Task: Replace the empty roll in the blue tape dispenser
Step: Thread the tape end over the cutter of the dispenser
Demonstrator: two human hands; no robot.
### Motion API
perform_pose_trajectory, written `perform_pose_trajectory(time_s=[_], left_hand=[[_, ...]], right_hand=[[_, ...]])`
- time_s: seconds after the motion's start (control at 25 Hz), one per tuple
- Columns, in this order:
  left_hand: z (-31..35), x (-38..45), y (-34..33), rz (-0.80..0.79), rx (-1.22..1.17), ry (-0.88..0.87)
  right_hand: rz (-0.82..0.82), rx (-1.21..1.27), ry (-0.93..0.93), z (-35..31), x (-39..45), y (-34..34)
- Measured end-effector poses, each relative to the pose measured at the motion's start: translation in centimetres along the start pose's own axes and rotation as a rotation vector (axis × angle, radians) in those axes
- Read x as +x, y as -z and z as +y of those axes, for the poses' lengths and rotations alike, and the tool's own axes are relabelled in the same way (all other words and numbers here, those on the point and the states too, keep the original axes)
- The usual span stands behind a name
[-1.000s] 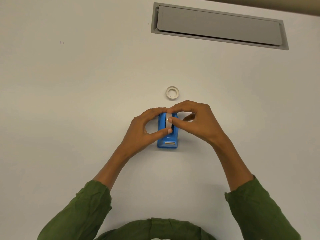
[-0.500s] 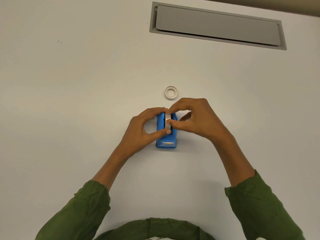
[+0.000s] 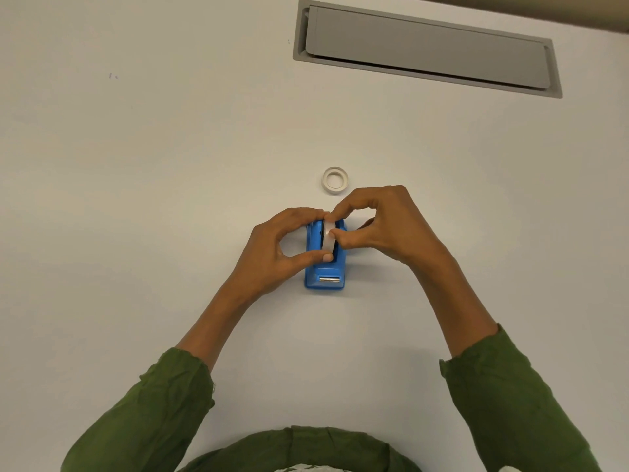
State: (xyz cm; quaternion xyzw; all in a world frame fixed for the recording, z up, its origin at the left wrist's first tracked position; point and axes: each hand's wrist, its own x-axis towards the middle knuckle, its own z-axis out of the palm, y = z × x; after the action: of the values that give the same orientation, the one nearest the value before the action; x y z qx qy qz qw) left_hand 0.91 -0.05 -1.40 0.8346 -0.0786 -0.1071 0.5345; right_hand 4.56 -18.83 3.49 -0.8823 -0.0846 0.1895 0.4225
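The blue tape dispenser (image 3: pixel 326 270) stands on the white table (image 3: pixel 170 199), its metal cutter toward me. A roll of tape (image 3: pixel 328 236) sits upright in the dispenser's slot. My right hand (image 3: pixel 384 226) pinches the roll between thumb and forefinger from the right. My left hand (image 3: pixel 279 247) grips the dispenser's left side, thumb near the front and forefinger at the back by the roll. A small white empty core (image 3: pixel 335 179) lies flat on the table just beyond the hands.
A long grey cable-flap cover (image 3: pixel 425 46) is set into the table at the far right. My green sleeves reach in from the bottom edge.
The hands and dispenser stay in much the same place. My right fingers have shifted slightly on the roll, which now shows more between them.
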Motion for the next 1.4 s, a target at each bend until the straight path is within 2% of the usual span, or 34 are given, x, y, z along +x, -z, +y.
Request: perform_pose_trajectory(time_s=[0.24,0.52,1.12,1.4], left_hand=[[0.0,0.1,0.2,-0.006,0.011,-0.011],[-0.2,0.3,0.1,-0.010,-0.008,-0.019],[-0.2,0.3,0.0,0.004,0.018,-0.023],[-0.2,0.4,0.0,0.000,0.003,-0.017]], right_hand=[[0.030,-0.066,0.026,-0.5,0.8,0.1],[-0.074,-0.166,0.050,-0.8,0.3,0.0],[-0.007,-0.055,0.020,-0.1,0.8,0.3],[-0.072,0.084,-0.001,0.8,0.0,0.6]])
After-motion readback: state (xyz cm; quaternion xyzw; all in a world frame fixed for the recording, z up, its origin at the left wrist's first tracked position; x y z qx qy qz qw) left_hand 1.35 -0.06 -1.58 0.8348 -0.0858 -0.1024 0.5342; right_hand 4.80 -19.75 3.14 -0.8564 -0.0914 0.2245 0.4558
